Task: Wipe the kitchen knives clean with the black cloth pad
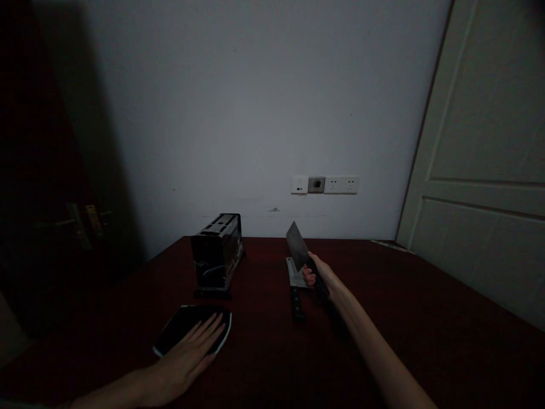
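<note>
My right hand [317, 272] is wrapped round the black handle of a cleaver [297, 245], whose broad grey blade is raised and points away and to the left. Beneath it a second cleaver [297, 301] lies on the table, its dark riveted handle towards me and its blade partly hidden by my right hand. My left hand [191, 346] rests with fingers stretched out on a flat black piece with a white edge [176, 328], possibly a folded cloth. Behind that piece stands a black knife block [208, 262] with slots in its top and pale streaks on its sides.
The dark red table [264, 352] reaches back to a pale wall [238, 113] with a row of sockets [340, 184]. A light panelled door [481, 170] is at the right; a dark door with a metal handle [79, 224] is at the left. The room is dim.
</note>
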A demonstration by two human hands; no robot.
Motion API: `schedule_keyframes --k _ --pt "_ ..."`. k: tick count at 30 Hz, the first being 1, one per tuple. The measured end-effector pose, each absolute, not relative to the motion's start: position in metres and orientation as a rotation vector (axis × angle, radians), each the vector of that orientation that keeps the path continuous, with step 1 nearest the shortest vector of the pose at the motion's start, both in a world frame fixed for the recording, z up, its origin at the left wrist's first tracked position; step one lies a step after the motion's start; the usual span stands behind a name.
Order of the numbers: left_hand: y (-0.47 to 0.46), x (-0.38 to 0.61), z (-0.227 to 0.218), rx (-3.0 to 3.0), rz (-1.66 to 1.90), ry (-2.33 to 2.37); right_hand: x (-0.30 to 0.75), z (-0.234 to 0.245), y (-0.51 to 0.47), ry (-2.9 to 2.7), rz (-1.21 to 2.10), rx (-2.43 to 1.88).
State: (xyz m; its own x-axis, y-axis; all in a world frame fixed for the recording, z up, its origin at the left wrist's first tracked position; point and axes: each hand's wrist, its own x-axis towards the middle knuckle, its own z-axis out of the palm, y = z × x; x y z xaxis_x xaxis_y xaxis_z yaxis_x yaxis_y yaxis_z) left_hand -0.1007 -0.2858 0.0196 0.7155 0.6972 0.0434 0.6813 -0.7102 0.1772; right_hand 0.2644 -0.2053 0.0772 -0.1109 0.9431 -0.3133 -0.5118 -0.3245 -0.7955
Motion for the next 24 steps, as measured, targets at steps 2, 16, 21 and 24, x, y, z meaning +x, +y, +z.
schedule_keyframes --k 2,16,21,24 --pt "-0.287 -0.098 0.022 2.749 0.160 1.141 0.264 0.078 -0.206 -0.607 1.680 -1.000" --pt "-0.288 -0.055 0.033 2.304 0.307 1.000 0.268 0.076 -0.206 -0.565 1.701 -0.998" --pt "-0.275 -0.017 0.041 1.948 0.668 1.140 0.270 0.071 -0.207 -0.562 1.698 -0.956" --pt "-0.264 -0.002 0.043 1.828 0.813 1.073 0.273 0.067 -0.206 -0.550 1.701 -0.936"
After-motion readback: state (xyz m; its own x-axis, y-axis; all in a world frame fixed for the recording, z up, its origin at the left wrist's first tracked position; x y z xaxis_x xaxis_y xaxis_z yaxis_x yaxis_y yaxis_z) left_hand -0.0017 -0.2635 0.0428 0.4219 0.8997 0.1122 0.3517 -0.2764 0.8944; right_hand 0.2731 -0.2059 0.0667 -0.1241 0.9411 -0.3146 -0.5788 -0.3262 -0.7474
